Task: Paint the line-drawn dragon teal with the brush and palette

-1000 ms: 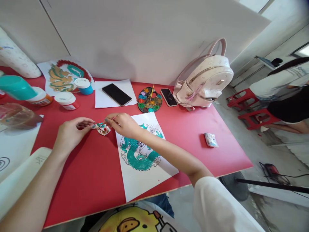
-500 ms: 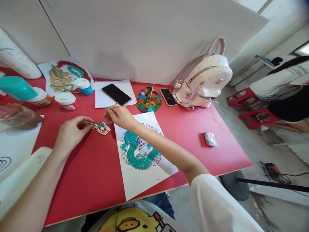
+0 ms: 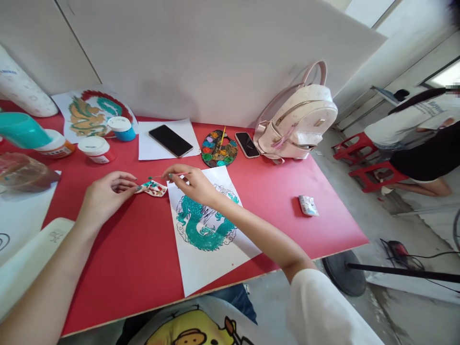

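Note:
My left hand (image 3: 104,195) pinches the edge of a white tissue (image 3: 157,189) blotted with red and green paint, low over the red table. A thin paintbrush (image 3: 157,177) lies almost level in the closed fingers of my right hand (image 3: 194,186). Its green-stained tip is just above the tissue; whether it touches, I cannot tell. Under my right hand and forearm is a sheet of paper (image 3: 201,275) with a round dragon drawing (image 3: 204,239), partly painted teal. My right arm hides some of that drawing.
A paint palette (image 3: 230,157) with a yellow brush on it, two phones (image 3: 170,140) and a pink backpack (image 3: 298,122) line the back. Paint jars (image 3: 95,147), a cup of murky water (image 3: 27,173) and a painted sheet (image 3: 84,115) stand left. A small packet (image 3: 308,206) lies right.
My right hand has moved slightly right and turned, so the brush has tipped from steep to nearly level, its tip over the tissue. My left hand keeps hold of the tissue.

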`<control>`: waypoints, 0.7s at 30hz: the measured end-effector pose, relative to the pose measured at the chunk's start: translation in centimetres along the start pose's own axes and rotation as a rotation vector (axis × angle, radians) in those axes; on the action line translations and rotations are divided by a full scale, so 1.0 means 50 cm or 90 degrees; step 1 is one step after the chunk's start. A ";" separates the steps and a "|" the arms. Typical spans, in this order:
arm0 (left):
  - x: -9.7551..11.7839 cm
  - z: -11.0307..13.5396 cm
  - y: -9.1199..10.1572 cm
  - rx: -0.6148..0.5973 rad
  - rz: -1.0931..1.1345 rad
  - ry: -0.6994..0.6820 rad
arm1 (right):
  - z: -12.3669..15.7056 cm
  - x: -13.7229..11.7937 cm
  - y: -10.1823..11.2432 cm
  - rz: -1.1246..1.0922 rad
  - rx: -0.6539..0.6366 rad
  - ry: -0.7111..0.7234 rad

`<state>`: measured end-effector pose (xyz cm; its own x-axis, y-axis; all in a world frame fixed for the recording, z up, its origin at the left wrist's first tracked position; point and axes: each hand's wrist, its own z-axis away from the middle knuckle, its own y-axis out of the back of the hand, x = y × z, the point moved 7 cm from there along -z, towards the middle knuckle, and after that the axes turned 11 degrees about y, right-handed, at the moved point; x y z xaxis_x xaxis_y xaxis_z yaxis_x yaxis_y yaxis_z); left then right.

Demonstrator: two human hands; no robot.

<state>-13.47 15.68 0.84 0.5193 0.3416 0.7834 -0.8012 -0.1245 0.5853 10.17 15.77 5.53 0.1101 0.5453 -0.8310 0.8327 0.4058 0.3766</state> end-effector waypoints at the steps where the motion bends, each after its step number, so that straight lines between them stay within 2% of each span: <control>1: 0.003 0.003 -0.002 -0.005 0.010 0.001 | 0.002 -0.006 -0.003 0.013 -0.011 0.014; 6: 0.015 0.014 -0.006 0.001 0.027 -0.011 | 0.010 -0.029 -0.020 0.076 -0.048 0.075; 13: 0.013 0.016 -0.006 0.004 0.032 -0.003 | 0.014 -0.031 -0.035 0.160 -0.112 0.072; 17: 0.010 0.014 -0.008 0.002 0.029 -0.008 | 0.017 -0.038 -0.046 0.155 -0.139 0.107; 21: 0.004 0.010 -0.010 -0.002 0.019 -0.003 | 0.018 -0.034 -0.055 0.165 -0.155 0.097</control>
<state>-12.82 15.35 0.79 0.4959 0.3339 0.8016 -0.8177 -0.1312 0.5606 8.18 13.08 5.56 0.2020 0.7483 -0.6319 0.6323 0.3931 0.6676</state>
